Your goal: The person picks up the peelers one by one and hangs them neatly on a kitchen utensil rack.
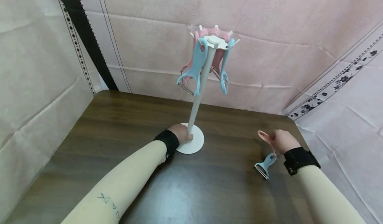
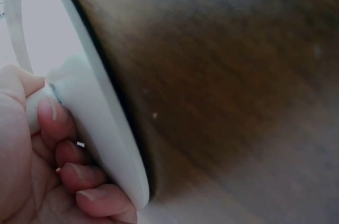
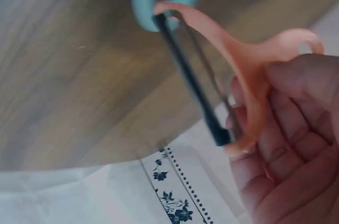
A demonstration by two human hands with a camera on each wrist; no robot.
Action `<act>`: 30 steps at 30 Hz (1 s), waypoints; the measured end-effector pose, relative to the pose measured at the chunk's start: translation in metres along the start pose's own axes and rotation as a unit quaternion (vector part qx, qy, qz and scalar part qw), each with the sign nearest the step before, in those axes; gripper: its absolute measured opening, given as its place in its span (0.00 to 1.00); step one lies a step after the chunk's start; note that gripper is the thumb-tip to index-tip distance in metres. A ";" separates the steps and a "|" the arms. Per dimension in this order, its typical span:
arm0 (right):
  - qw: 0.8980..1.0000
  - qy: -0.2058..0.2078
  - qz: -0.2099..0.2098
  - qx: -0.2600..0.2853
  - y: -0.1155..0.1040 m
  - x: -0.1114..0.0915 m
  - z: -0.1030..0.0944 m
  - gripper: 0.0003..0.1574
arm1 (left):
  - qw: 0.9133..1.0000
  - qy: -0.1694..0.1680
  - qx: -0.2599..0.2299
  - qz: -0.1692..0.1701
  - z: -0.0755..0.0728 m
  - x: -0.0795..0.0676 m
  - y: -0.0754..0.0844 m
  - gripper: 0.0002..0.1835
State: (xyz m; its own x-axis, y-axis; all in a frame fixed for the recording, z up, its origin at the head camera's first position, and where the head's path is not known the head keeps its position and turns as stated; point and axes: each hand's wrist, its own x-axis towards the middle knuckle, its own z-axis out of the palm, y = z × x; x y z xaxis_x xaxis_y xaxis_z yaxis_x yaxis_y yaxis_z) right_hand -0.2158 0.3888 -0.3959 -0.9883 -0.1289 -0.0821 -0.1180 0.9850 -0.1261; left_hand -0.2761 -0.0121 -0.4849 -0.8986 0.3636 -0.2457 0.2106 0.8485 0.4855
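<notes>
A white stand (image 1: 195, 111) with a round base (image 1: 196, 145) rises from the table. My left hand (image 1: 180, 133) grips its pole low down, thumb and fingertips around it just above the base (image 2: 106, 123). From the hooks at the top hang several peelers, including a blue peeler (image 1: 198, 61) at the front, another blue peeler (image 1: 224, 72) on the right and a pink peeler (image 1: 188, 66) behind. At the right, my right hand (image 1: 284, 141) pinches the handle of a pink-orange peeler (image 3: 249, 60), held above the table. Another blue peeler (image 1: 266, 164) lies below it.
The brown wooden table (image 1: 119, 170) has rounded far corners. Pale patterned cloth (image 1: 149, 44) hangs behind it, with more cloth at both sides. A black strip (image 1: 86, 34) runs down at the back left.
</notes>
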 end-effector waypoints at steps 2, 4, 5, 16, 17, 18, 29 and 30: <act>0.999 0.039 -0.014 0.018 -0.002 0.001 -0.008 0.08 | 1.000 -0.005 0.001 -0.002 -0.001 0.000 0.000 0.19; 0.995 0.087 -0.038 0.039 -0.007 0.001 -0.016 0.05 | 1.000 -0.009 0.006 -0.004 -0.003 -0.002 0.001 0.19; 0.992 0.108 -0.049 0.048 -0.011 0.001 -0.022 0.04 | 1.000 -0.009 0.011 -0.004 -0.003 -0.003 0.002 0.20; 0.931 0.285 -0.099 0.208 -0.091 -0.010 -0.101 0.10 | 1.000 -0.022 0.009 -0.009 -0.009 -0.008 0.003 0.24; 0.925 0.291 -0.104 0.222 -0.100 -0.012 -0.107 0.10 | 1.000 -0.024 0.009 -0.009 -0.009 -0.008 0.003 0.24; 0.919 0.296 -0.112 0.236 -0.108 -0.013 -0.113 0.10 | 1.000 -0.026 0.010 -0.008 -0.009 -0.008 0.003 0.24; 0.882 0.291 -0.191 0.317 -0.168 -0.029 -0.147 0.11 | 0.997 -0.083 0.007 0.004 -0.019 -0.006 -0.002 0.17; 0.881 0.291 -0.194 0.320 -0.172 -0.030 -0.149 0.11 | 0.996 -0.085 0.007 0.003 -0.019 -0.006 -0.003 0.17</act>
State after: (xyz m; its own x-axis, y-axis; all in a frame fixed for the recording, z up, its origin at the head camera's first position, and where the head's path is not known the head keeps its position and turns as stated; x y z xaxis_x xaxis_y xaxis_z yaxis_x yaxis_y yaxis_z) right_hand -0.1803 0.2405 -0.2247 -0.7905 -0.1768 0.5864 -0.5623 0.5891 -0.5803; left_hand -0.2785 -0.0239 -0.4692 -0.8194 0.4276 -0.3817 0.2222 0.8509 0.4761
